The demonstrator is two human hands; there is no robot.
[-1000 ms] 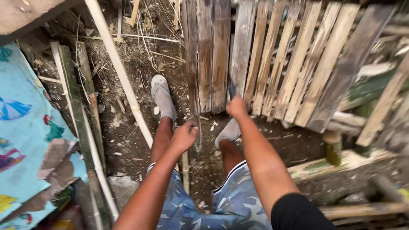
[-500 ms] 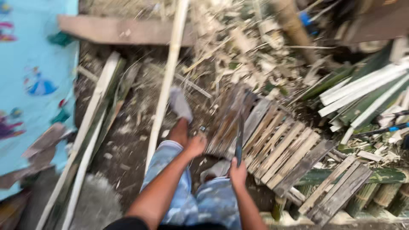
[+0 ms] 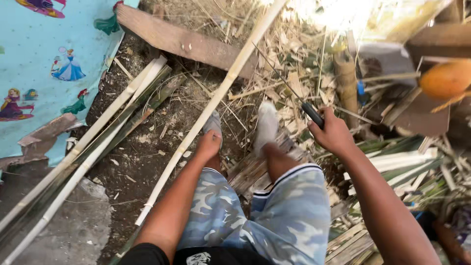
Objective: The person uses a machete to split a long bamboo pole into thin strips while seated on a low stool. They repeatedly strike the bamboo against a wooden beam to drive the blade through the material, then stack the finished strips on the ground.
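My right hand (image 3: 332, 133) grips the dark handle of a long thin-bladed knife (image 3: 282, 81), whose blade points up and to the left over the bamboo scraps. My left hand (image 3: 210, 144) hangs empty in front of my left knee, fingers loosely curled, close to a long pale bamboo pole (image 3: 211, 105) that runs diagonally across the ground. Below are my legs in blue camouflage shorts (image 3: 267, 213) and my feet in grey shoes (image 3: 267, 122), standing on a flat panel of wooden slats (image 3: 255, 169).
Split bamboo strips (image 3: 105, 120) lie along the left beside a blue printed sheet (image 3: 44, 64). A wooden plank (image 3: 184, 43) lies at the top. Bamboo offcuts and dry straw (image 3: 314, 54) litter the right, with an orange round fruit (image 3: 446, 78) at the far right.
The view has swung left and down. My right hand with the knife rose away from the slat panel and moved right; my left hand stayed by my knee.
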